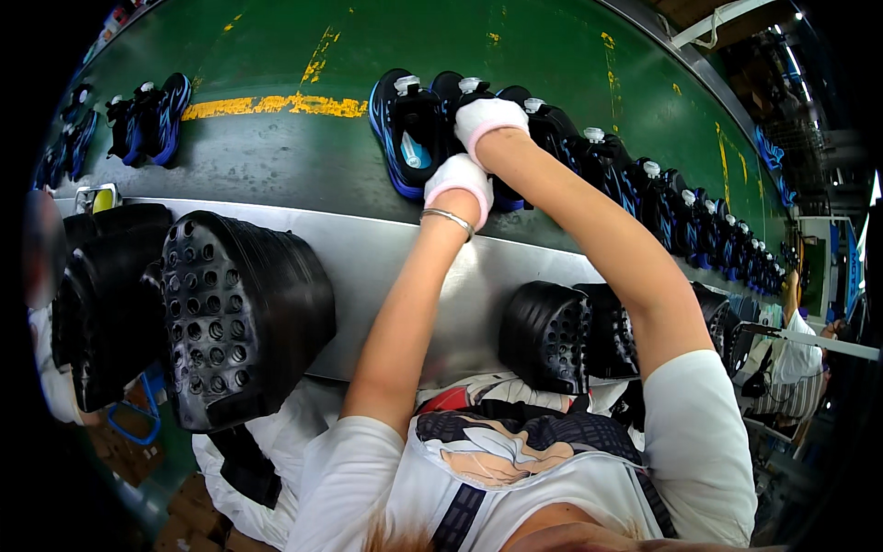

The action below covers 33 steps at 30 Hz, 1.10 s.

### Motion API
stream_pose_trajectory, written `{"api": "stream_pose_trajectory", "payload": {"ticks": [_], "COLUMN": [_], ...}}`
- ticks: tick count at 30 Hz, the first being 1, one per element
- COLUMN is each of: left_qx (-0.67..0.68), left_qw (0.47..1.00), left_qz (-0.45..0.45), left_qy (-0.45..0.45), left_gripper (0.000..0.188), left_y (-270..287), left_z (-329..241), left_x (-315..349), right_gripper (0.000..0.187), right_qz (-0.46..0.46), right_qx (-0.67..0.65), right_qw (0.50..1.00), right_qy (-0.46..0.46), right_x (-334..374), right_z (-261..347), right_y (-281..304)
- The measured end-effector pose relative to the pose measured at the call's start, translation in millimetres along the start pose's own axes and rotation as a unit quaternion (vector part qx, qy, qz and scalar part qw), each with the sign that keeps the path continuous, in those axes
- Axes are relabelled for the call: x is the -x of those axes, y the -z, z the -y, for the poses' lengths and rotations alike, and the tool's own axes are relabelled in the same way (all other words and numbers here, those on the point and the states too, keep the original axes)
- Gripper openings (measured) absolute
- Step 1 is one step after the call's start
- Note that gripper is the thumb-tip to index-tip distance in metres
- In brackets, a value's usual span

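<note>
Work at the shoe [448, 89] second from the near end of the row, on the table [363, 258] just beyond its metal edge; judgement: one hand should brace the shoe low on its side while the other works at the opening; light pressure suits it, as the shoes stand close together and a hard push could tip the leftmost shoe [388, 138] or jostle the row [644, 189] to the right; the pale piece [471, 85] at its top is best left unknocked.

Pose: both forearms reach forward and converge; left hand [460, 178], white-gloved, lies lower, at the near part of the shoe, a band [448, 219] round its wrist; right hand [492, 120], likewise gloved, is farther forward, its arm crossing in from the right; wrists close together; fingers hidden, so cannot tell whether either hand grips or merely touches.
</note>
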State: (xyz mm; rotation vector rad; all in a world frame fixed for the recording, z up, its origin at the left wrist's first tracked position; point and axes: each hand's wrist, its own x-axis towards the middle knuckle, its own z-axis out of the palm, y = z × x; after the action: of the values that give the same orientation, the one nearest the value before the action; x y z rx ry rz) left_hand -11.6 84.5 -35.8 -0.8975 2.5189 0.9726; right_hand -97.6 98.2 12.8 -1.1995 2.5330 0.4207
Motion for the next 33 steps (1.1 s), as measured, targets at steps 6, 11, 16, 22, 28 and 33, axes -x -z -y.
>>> {"api": "stream_pose_trajectory", "payload": {"ticks": [6, 11, 16, 22, 28, 33], "left_qx": [0.001, 0.01, -0.011, -0.024, 0.024, -0.047], "left_qw": [1.0, 1.0, 1.0, 0.997, 0.933, 0.947], "left_qz": [0.002, -0.004, -0.013, -0.069, -0.33, -0.287], "left_qy": [-0.009, 0.01, 0.024, -0.018, -0.14, 0.135], "left_gripper": [0.034, 0.031, 0.03, 0.038, 0.034, 0.054], "left_y": [4.4, 6.4, 2.9, 3.4, 52.0, 79.4], "left_z": [5.5, 5.2, -0.3, 0.5, 9.5, 46.0], "left_x": [0.8, 6.6, 10.3, 14.4, 47.6, -4.3], "right_gripper": [0.023, 0.024, 0.022, 0.027, 0.024, 0.023], "right_qz": [0.008, 0.016, -0.018, -0.033, -0.096, -0.177], "right_qx": [0.028, 0.083, 0.049, -0.025, -0.107, -0.245], "right_qw": [0.998, 0.994, 0.996, 0.994, 0.983, 0.95], "right_qy": [0.055, 0.076, 0.07, 0.101, 0.113, 0.083], "right_x": [6.8, 19.1, 10.7, 13.2, 145.1, 249.6], "right_z": [0.3, 8.1, 6.6, -18.0, -81.2, -127.1], "right_y": [13.0, 23.3, 9.4, -4.8, 18.7, -7.1]}}
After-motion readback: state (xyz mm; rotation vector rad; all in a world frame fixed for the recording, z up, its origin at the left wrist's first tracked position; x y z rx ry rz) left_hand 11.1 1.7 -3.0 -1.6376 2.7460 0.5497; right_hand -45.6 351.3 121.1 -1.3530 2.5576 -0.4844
